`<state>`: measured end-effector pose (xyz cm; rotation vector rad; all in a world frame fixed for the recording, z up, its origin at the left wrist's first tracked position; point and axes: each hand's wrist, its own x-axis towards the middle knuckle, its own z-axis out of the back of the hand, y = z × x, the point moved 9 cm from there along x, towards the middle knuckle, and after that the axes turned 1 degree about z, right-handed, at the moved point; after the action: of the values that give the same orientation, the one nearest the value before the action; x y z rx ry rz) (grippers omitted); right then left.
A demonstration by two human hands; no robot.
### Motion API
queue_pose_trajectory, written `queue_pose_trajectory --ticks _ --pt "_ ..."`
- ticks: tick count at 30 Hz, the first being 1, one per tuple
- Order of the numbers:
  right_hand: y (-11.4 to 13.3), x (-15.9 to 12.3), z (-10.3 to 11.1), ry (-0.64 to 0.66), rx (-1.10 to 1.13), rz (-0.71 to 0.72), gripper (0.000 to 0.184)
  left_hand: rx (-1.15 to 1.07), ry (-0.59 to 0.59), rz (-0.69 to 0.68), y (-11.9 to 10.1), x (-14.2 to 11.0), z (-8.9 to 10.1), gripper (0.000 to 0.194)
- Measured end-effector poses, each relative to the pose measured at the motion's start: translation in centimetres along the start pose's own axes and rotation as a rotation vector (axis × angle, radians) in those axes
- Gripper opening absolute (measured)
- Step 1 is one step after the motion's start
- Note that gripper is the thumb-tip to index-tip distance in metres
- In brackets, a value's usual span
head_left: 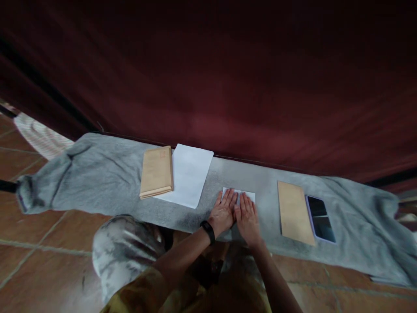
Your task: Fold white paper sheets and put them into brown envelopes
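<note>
Left hand (223,215): flat, fingers extended, on white paper (239,192)
Right hand (248,219): flat alongside
White paper: mostly hidden beneath
Brown envelopes (156,170): stacked, interiors unseen

1 camera, worn on the person's head, looks forward and steeply down from above the lap. The forearms (187,256) enter along the bottom edge, and the left hand (224,213) and right hand (248,219) sit low, slightly right of centre. The view is near but wide: the grey cloth (104,174) spans most of its width, slanting lower toward the right. Dark red fabric (208,87) fills the upper part; tiled floor (48,274) and a knee (120,248) show at lower left.
</note>
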<state>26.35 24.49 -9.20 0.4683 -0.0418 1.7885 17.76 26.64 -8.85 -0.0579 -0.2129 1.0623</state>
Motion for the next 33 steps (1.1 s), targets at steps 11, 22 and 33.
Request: queue_pose_trajectory --ticks 11,22,33 --pt "-1.9 -0.4 0.5 -0.013 -0.141 -0.124 0.06 -0.011 -0.097 0.068 1.4 -0.7 1.0 0.065" --pt "-3.9 -1.8 1.1 -0.029 -0.145 -0.196 0.063 0.015 -0.121 0.12 3.4 -2.2 1.6 0.06" --pt "-3.7 -1.6 1.6 -0.01 -0.145 -0.222 0.062 0.03 -0.124 0.05 -0.7 -2.6 1.2 0.057"
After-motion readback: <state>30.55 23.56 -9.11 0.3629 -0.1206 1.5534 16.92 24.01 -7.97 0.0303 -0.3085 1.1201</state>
